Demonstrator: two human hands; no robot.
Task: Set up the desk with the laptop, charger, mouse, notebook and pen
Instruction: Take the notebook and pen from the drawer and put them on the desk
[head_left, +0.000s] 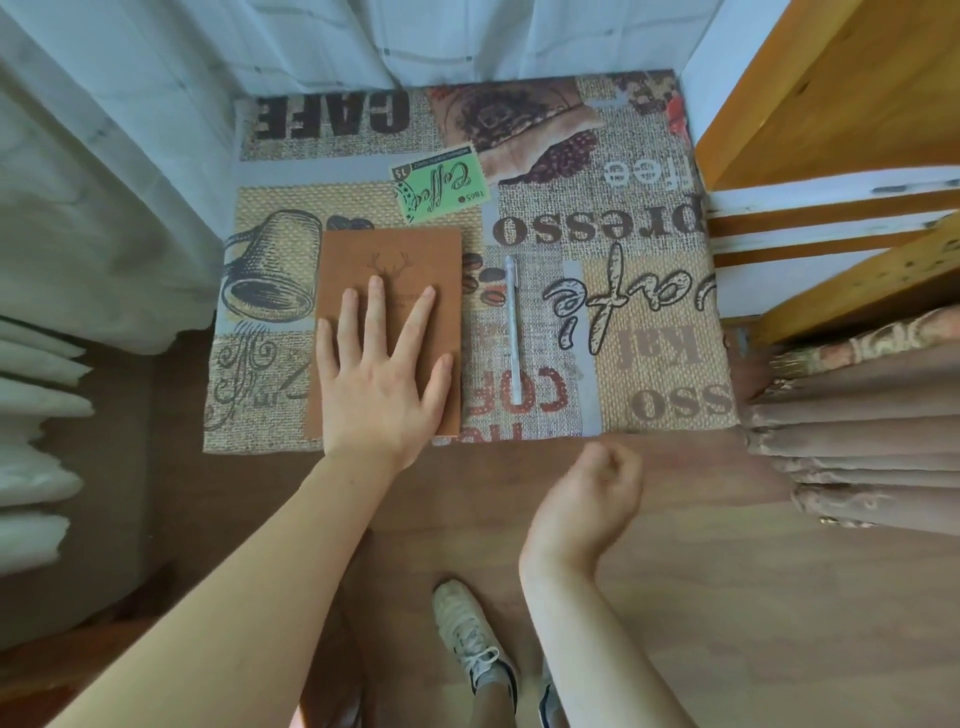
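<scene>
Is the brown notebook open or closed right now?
Closed. The notebook lies flat on the desk, its deer-stamped cover facing up, no pages showing, with the left hand resting flat on it.

Both forearms bare, no sleeves. White lace-up sneaker; beside it a second shoe, possibly dark-trimmed.

A home room, by the look of it: a small desk under a coffee-print cloth stands against white curtains, with a wooden shelf and draped fabric to the right, over a wood-look floor.
</scene>
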